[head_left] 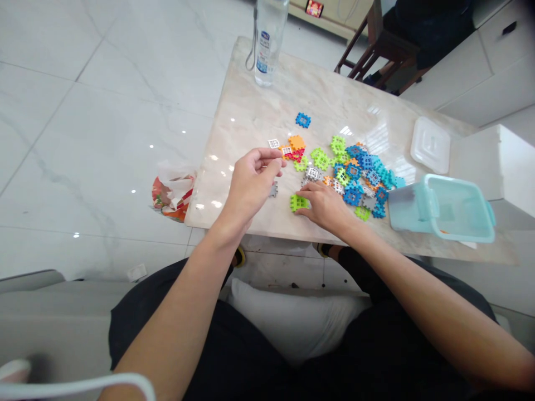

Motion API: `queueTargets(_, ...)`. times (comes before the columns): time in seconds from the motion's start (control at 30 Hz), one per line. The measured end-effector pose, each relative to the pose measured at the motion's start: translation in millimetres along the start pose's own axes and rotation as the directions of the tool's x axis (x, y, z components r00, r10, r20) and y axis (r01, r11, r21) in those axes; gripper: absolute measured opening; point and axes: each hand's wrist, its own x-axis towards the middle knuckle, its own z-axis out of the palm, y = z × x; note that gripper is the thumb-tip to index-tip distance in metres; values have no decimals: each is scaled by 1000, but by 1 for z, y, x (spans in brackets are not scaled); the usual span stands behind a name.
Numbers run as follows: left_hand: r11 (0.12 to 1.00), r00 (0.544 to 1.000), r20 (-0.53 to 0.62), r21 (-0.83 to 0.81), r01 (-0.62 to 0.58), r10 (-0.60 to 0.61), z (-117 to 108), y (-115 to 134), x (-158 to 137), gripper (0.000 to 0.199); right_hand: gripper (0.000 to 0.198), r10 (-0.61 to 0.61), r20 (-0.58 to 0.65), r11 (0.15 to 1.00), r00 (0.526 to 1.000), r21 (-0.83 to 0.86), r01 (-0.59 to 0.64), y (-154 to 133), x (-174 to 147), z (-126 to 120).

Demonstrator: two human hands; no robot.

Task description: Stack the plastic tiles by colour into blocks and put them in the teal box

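Head view: right hand (324, 204) has its grip closed on a lime-green notched plastic square (294, 203), near the front edge of the pale marbled tabletop (238, 106). Left hand (251, 174), fingers bunched; cannot tell whether its grip holds anything. Multicoloured notched plastic pieces (353, 195) lie heaped rightward. Farther: upright clear plastic bottle (271, 53).

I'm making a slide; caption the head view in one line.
Right hand on a green window piece, left hand above the table, colourful notched pieces heaped nearby.
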Motion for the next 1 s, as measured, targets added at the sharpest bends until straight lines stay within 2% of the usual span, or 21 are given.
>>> queueTargets(0.37,1000,1000,-7,21,-9,9,3,2,-1,15,35,80,38,996,996,-48,-78,-8,3,-2)
queueTargets(1.0,998,999,9,43,-40,40,1,1,-4,14,32,72,52,997,996,16,-73,-11,-1,-2)
